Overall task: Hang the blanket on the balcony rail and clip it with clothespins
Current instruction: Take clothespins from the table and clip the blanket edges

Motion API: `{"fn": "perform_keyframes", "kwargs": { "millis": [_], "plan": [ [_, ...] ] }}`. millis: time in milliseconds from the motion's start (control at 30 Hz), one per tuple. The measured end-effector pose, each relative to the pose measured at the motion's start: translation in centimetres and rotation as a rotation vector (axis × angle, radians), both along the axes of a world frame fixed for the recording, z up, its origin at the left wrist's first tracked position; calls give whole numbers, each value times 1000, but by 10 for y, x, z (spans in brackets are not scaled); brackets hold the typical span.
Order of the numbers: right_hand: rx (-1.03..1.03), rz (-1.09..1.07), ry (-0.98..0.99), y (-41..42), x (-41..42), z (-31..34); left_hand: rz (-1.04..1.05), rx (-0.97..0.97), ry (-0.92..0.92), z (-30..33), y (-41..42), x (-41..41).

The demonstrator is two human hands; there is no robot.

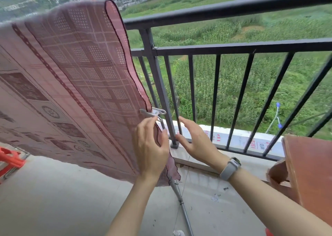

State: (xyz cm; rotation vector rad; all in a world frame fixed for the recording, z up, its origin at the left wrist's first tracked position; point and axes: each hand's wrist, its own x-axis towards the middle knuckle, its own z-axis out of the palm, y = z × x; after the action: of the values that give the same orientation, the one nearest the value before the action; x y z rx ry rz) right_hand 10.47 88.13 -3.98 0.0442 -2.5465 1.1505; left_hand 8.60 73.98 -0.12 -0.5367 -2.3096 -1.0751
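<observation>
— Where the blanket (75, 84) hangs over the balcony rail (224, 9), can you see how it sits?

— Only partly. It drapes over the top bar at the left and falls toward the floor on my side, pink with a checked pattern and a dark edging. Its left part runs out of view, and whatever hangs on the far side of the rail is hidden behind the cloth.

— And the clothespin?

— A pale clothespin (153, 112) sits on the right edge of the blanket, low down, just above my left hand (150, 149). It looks clamped across the edging, but I can't tell whether it grips only cloth or something behind it as well.

— What are your fingers doing?

— My left hand has its fingers curled around the blanket's edge below the pin, with the fingertips up close to it; whether they touch the pin I cannot say. My right hand (195, 142) is spread wide, fingers apart, holding nothing, just beside the blanket edge and in front of the rail's post (158, 84). There's a watch (230, 168) on that wrist.

— Anything else near?

— A thin metal pole (181, 201) slants down from under the blanket's lower corner; its upper end is covered by cloth. At the right a reddish-brown board (309, 178) is cut off by the frame edge, and at the far left something orange-red (10, 159) shows only partly. Beyond the bars lie green fields (233, 84) and blurred buildings.
</observation>
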Motion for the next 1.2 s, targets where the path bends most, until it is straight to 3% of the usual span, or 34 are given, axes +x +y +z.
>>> {"fn": "perform_keyframes", "kwargs": {
  "millis": [167, 400, 533, 667, 800, 900, 1000, 1133, 1200],
  "plan": [
    [-19, -299, -222, 51, 98, -80, -213, -280, -73, -86, 50, 61],
    [24, -857, -605, 104, 299, -163, -800, -696, -449, -177, 157, 176],
    [149, -1120, -893, 117, 395, -179, -1113, -916, -511, -223, 196, 244],
    [257, -1032, -1199, 121, 451, -200, -1330, -1140, -461, -252, 214, 295],
    [370, -877, -1216, 139, 457, -208, -1398, -1394, -452, -268, 209, 304],
    [627, -762, -1138, 156, 446, -195, -1401, -1329, -520, -268, 207, 290],
    [678, -748, -992, 158, 420, -181, -1253, -1137, -757, -257, 202, 266],
    [343, -702, -687, 141, 349, -168, -859, -766, -978, -244, 171, 217],
    [180, -682, -650, 126, 305, -165, -631, -604, -1026, -236, 145, 186]
  ]
}}
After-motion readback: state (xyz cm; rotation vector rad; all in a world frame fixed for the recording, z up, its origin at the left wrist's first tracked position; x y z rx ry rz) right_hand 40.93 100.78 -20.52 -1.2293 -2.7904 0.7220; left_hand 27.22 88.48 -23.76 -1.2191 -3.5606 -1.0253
